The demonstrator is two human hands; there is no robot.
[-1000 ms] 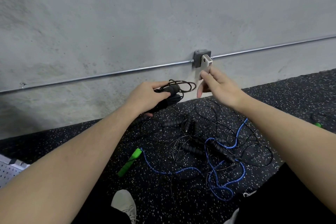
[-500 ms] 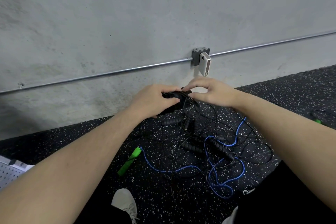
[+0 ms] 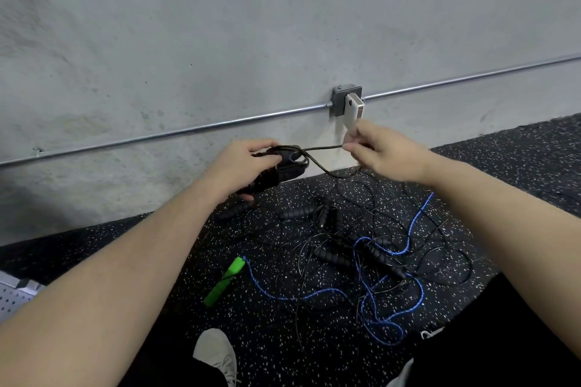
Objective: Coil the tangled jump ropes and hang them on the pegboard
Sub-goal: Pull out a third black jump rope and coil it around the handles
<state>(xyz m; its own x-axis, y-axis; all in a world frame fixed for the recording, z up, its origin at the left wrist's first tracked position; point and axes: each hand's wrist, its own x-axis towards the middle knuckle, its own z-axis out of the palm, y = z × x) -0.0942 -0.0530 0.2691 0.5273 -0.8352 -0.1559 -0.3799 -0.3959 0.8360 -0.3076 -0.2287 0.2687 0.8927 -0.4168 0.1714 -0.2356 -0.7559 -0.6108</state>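
Grey concrete wall fills the upper view, with a metal conduit running across it to a junction box where a white plug-in device hangs. Below it lies black speckled rubber flooring, and a corner of the pegboard shows at the far left edge, lying low and well apart from the ropes.

On the floor between the person's forearms sits the tangled pile: one blue rope with one green handle visible, and thin black cords crossing several black foam handles; about five of these can be made out on the floor, though the cords cannot be counted.

The left hand is closed around a bundle of black handles with cord already looped on it. The right hand pinches a length of black cord between thumb and fingertips. Half a second ago both hands met at the bundle; now the right has drawn away to the right, pulling the cord taut from the bundle while a slack stretch drops to the pile. That suggests another wrap is being readied, so this first rope looks partly coiled, with the rest untouched and nothing hung yet.

One pale shoe shows at the bottom.
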